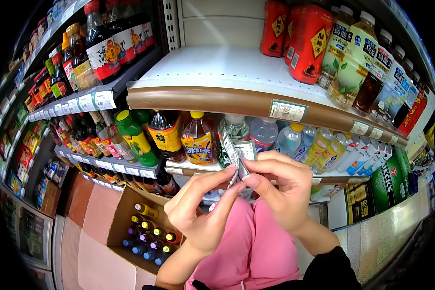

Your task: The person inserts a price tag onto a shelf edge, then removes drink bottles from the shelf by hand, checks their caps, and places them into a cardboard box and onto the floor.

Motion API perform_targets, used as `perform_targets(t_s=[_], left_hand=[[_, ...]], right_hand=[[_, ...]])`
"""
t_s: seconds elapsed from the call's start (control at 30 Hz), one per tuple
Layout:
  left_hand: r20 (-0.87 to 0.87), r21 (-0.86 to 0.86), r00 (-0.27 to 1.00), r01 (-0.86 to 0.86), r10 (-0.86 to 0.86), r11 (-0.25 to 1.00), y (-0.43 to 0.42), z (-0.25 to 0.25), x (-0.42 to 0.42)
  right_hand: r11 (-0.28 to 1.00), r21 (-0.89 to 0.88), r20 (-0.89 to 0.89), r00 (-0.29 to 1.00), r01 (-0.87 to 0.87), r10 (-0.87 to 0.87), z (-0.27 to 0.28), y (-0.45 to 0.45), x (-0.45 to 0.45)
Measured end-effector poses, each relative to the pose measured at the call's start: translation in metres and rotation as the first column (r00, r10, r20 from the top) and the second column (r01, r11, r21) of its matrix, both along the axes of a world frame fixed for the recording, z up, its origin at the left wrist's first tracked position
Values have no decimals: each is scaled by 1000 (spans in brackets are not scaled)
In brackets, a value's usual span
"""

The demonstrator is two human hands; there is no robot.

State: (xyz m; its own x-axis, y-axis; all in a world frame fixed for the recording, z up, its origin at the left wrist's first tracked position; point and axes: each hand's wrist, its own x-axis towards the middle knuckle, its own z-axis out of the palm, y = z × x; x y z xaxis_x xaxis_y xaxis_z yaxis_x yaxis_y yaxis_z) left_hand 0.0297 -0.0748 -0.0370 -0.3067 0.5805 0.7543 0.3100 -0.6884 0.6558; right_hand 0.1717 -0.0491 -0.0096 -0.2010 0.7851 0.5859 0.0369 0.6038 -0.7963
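Note:
In the middle of the view, small printed cards that look like shelf price tags (pixel 247 150) stand folded or stacked in a V shape between my hands. My left hand (pixel 198 208) pinches their lower left edge with thumb and fingers. From the other side my right hand (pixel 287 193) grips them, its thumb and forefinger close to the left fingertips. How many cards there are, I cannot make out. Just behind them, a price tag (pixel 288 110) sits on the brown shelf rail (pixel 198 99).
Above the rail is a white shelf (pixel 203 67) with red drink packs (pixel 310 46) and tea bottles (pixel 355 63) at its right. Drink bottles (pixel 198 137) line the lower shelf. An open carton (pixel 118 227) of small bottles stands on the floor at left; sauce bottles (pixel 104 48) fill the left shelves.

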Motion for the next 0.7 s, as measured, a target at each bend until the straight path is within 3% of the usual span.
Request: perform_targets(t_s=[0.27, 0.5, 0.6, 0.7], left_hand=[[-8, -4, 1000, -5, 5, 1000, -2, 1, 1], [61, -62, 997, 58, -54, 996, -6, 5, -1], [87, -60, 994, 65, -59, 996, -7, 6, -1], [176, -64, 983, 67, -55, 996, -10, 5, -1]], right_hand=[[992, -88, -93, 992, -89, 81, -4, 2, 0], [985, -65, -136, 979, -159, 149, -5, 5, 4], [982, -96, -120, 981, -162, 150, -3, 6, 7], [967, -177, -217, 965, -186, 146, -3, 7, 4]])
